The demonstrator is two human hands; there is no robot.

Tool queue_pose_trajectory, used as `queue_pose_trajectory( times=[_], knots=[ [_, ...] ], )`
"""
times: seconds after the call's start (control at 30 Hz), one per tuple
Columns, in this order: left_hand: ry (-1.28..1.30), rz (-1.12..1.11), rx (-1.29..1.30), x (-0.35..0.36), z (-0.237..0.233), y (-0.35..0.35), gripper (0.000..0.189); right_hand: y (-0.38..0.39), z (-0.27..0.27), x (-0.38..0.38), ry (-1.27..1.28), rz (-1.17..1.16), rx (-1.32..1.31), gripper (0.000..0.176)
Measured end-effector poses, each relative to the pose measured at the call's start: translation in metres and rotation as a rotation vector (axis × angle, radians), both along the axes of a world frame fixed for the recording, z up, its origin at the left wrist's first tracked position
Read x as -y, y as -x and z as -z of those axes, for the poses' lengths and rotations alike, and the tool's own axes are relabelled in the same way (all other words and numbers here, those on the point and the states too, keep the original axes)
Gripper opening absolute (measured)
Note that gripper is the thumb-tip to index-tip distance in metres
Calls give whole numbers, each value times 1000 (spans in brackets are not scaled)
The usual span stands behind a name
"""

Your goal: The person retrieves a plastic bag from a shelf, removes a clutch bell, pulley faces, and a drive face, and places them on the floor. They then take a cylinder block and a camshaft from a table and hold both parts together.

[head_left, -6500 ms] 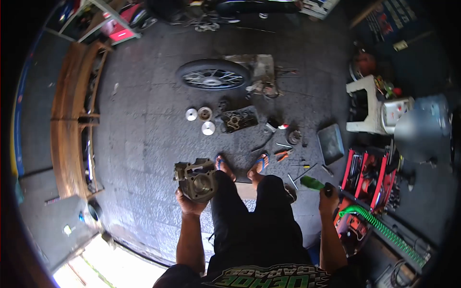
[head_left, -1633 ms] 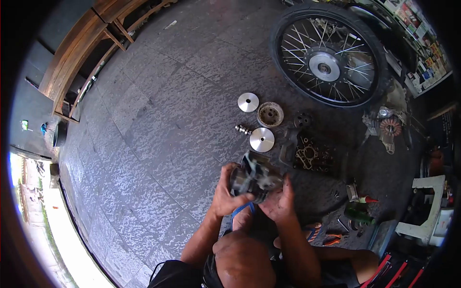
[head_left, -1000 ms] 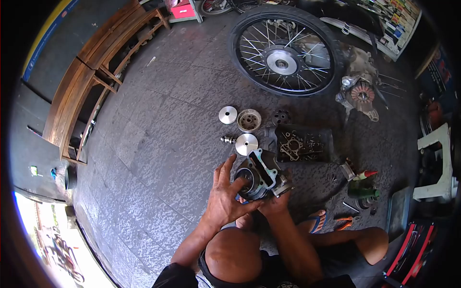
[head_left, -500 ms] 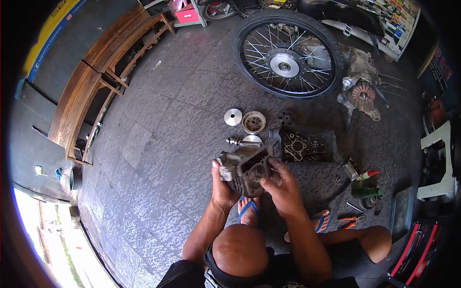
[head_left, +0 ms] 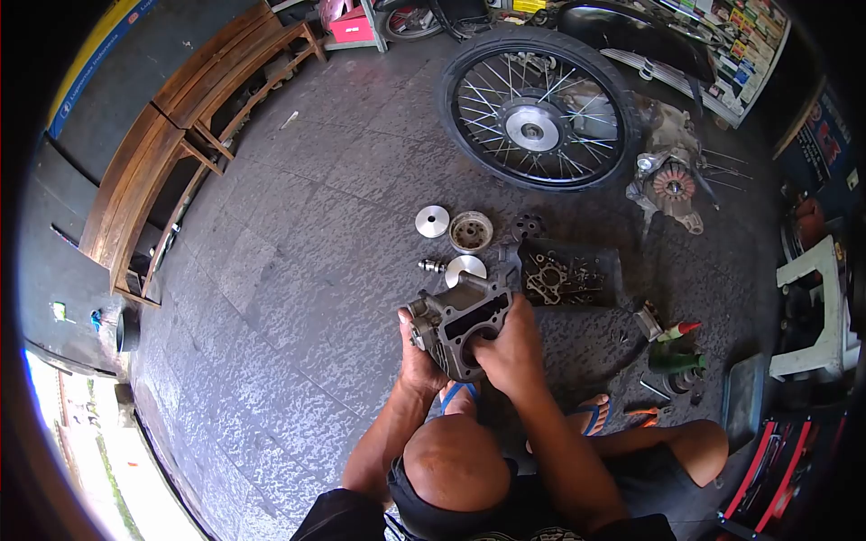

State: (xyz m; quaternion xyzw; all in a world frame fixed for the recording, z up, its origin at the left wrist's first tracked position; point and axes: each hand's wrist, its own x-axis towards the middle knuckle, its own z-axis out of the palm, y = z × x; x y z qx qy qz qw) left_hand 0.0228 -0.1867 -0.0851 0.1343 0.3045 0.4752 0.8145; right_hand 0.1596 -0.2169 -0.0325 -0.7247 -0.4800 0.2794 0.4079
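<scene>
A grey metal engine cylinder block (head_left: pixel 448 326) is held up in front of me, its gasket face with the round bore and a long slot turned towards my right. My left hand (head_left: pixel 420 362) grips its left side, thumb up along the edge. My right hand (head_left: pixel 511 350) is wrapped on the right edge, with the thumb reaching into the bore; the thumb tip is hidden. Just beyond the block, a silver disc (head_left: pixel 465 270) and a small shaft-like part (head_left: pixel 432 266) lie on the floor.
A black parts tray (head_left: pixel 610 276) with gaskets and bolts sits ahead right. Beyond lie a clutch bell (head_left: pixel 471 233), a spoked wheel (head_left: pixel 532 129) and an engine case (head_left: pixel 674 185). A green bottle (head_left: pixel 677 362) and orange-handled pliers (head_left: pixel 642 417) lie right; a wooden bench (head_left: pixel 135 194) stands left.
The block has been turned so its gasket face and bore show more fully. My right thumb has gone from the bore's rim deeper into it. The view has shifted slightly.
</scene>
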Motion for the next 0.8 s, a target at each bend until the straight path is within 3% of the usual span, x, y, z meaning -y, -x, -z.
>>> queue_pose_trajectory(
  times=[0.1,0.17,0.23,0.3,0.4,0.43,0.5,0.53,0.57,0.7,0.8],
  knots=[
    [25,-3,8,2,-4,0,107,-1,6,-1,-59,17,78,54],
    [53,-10,17,3,-6,0,107,-5,15,-4,-3,-67,-147,53],
    [83,19,98,3,8,4,106,-9,15,-1,-22,-71,-214,49],
    [98,103,413,6,6,5,89,-7,22,0,-75,-77,-340,48],
    [218,37,329,1,12,1,72,-12,23,3,-3,-88,-429,46],
    [216,207,872,-7,55,12,91,-13,23,3,-25,-100,-466,45],
    [259,102,488,-6,57,9,84,-16,8,6,2,-110,-516,44],
    [218,9,116,-6,51,0,74,-18,5,6,20,-93,-490,45],
    [183,17,188,-12,57,3,63,-21,4,6,34,-74,-462,46],
    [152,-94,17,-12,79,22,47,-33,14,6,-36,-29,-252,45],
    [-48,48,-177,-12,76,49,55,-38,21,3,-38,11,-204,45]
  ],
)
